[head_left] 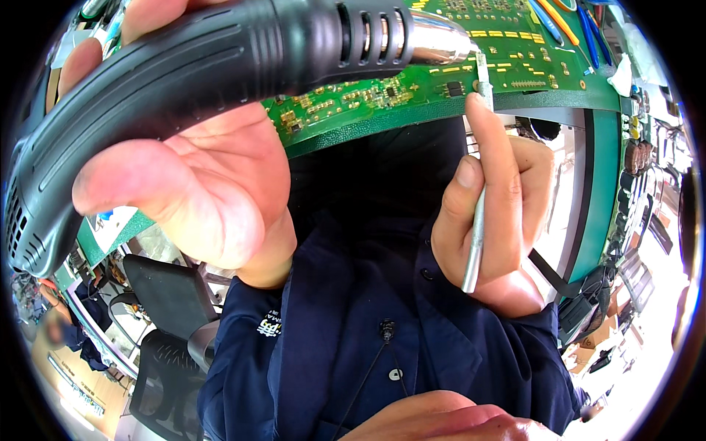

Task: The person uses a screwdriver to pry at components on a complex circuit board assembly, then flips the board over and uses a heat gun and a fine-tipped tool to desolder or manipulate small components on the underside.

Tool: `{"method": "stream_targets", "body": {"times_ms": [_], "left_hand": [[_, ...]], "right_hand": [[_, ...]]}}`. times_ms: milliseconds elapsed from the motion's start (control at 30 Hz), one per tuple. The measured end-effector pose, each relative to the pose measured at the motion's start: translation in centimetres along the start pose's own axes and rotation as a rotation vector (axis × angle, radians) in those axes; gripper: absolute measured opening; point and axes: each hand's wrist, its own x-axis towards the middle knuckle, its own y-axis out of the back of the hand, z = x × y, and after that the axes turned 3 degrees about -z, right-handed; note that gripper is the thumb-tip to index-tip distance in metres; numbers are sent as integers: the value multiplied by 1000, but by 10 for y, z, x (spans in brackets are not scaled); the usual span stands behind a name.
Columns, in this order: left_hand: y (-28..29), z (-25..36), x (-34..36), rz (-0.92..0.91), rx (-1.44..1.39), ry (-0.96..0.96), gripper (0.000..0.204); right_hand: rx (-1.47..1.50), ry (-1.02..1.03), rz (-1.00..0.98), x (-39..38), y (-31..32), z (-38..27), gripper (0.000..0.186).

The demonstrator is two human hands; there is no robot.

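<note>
My left hand [213, 176] grips a black hot air gun [184, 70] by its curved, ribbed handle, the fingers partly hidden behind it. The gun's shiny metal nozzle [441, 40] points right, low over a green circuit board [397, 95] with many small parts on it. In my right hand [507, 191], pinched between thumb and fingers, is a slim silver hand tool [475, 257]. Its flat upper end meets the board area just in front of the nozzle; whether it touches a part I cannot tell. A black chip [454, 89] sits on the board left of my right index fingertip.
The board rests on a green-topped bench [368, 136]. Orange-handled [562, 22] and blue-handled tools [588, 37] lie at the far right. An office chair [165, 294] stands to the left, with another person [55, 327] farther back. Clutter lines the shelves on the right.
</note>
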Motion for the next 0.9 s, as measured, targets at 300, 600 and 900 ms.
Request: {"method": "stream_targets", "body": {"times_ms": [300, 600, 900], "left_hand": [[-3, 0, 0, 10, -7, 15, 63], [-2, -2, -2, -3, -34, 21, 62], [4, 0, -2, 33, -119, 54, 64]], "right_hand": [[50, -7, 156, -5, -16, 4, 39], [102, 100, 47, -1, 9, 29, 32], [296, -133, -346, 81, 73, 93, 31]]}}
